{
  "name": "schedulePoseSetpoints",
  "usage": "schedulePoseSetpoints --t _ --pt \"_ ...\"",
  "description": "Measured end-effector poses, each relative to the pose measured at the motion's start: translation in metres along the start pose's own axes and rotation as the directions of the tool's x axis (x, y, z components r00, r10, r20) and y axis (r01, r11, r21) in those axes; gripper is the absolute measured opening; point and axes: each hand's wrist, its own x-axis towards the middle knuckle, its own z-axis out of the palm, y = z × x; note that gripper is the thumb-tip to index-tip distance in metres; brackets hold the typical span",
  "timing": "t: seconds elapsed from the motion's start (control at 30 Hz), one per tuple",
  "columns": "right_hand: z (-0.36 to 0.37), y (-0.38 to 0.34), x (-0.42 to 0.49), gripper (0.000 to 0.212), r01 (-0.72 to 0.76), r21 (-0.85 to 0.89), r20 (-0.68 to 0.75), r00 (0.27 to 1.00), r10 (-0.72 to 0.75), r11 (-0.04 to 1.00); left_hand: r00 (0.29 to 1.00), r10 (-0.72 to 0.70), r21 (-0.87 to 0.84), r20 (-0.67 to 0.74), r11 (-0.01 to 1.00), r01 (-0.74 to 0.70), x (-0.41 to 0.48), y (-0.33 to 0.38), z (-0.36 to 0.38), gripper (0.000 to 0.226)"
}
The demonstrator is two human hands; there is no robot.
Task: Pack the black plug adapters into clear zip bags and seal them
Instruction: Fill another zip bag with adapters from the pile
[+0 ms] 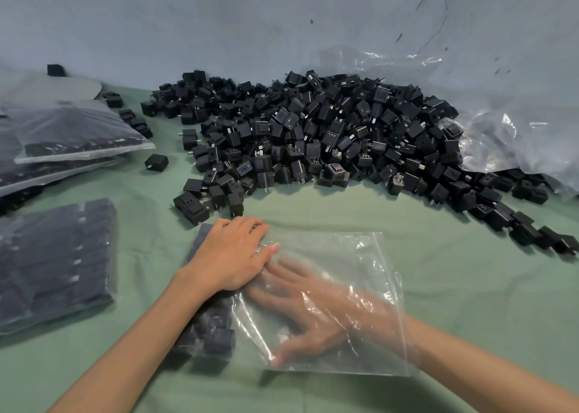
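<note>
Green cloth-covered table (438, 287) fills the view. At its far centre is a broad heap of loose black plug adapters (313, 136), trailing off to the right in front of a crumpled clear plastic sack (517, 130). On the left lie filled clear bags (56, 265) of adapters, some stacked further back.

Working piece: a flat clear zip bag (338, 249) lies close in front of the person, between the heap and the body. Its mouth faces right, where the right forearm goes in. Its closed end faces left.

Inside, against that closed left end, is a row of black adapters (216, 337). The row's long axis runs away from the person, across the bag's width.

Left hand (232, 256): outside the bag, palm down on the far part of the row. The fingers are relaxed, pressing through the plastic and gripping nothing.

Right hand (300, 312): inside the bag, flat, fingers spread and pointing left at the row. It holds nothing.

Judgement: most of the bag is unfilled, and the empty span lies right of the row. The right hand has the open path in. The heap is beyond both hands, its near left edge closest to the left hand. Sealing is some way off.
</note>
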Motion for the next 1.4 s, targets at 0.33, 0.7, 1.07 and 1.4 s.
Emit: schedulePoseSetpoints --t 0.33,0.7,1.07,1.4 --pt "-0.009 0.045 -0.11 0.079 -0.349 0.493 0.076 0.93 0.361 0.797 1.0 0.014 -0.03 0.019 0.999 -0.014 0.001 -0.003 0.003 0.068" --pt "-0.088 0.083 -0.099 0.033 -0.792 0.424 -0.014 0.48 0.877 0.44 1.0 0.025 -0.04 0.008 0.999 -0.025 0.0 -0.002 0.003 0.07" --pt "-0.049 0.065 0.124 0.045 -0.735 0.346 0.127 0.653 0.747 0.584 0.998 0.039 -0.055 -0.059 0.998 -0.042 0.0 -0.002 0.0 0.054" --pt "-0.027 0.06 0.146 0.028 -0.754 0.422 0.095 0.589 0.802 0.504 0.997 0.036 -0.07 -0.071 0.997 -0.041 0.001 0.0 0.0 0.048"
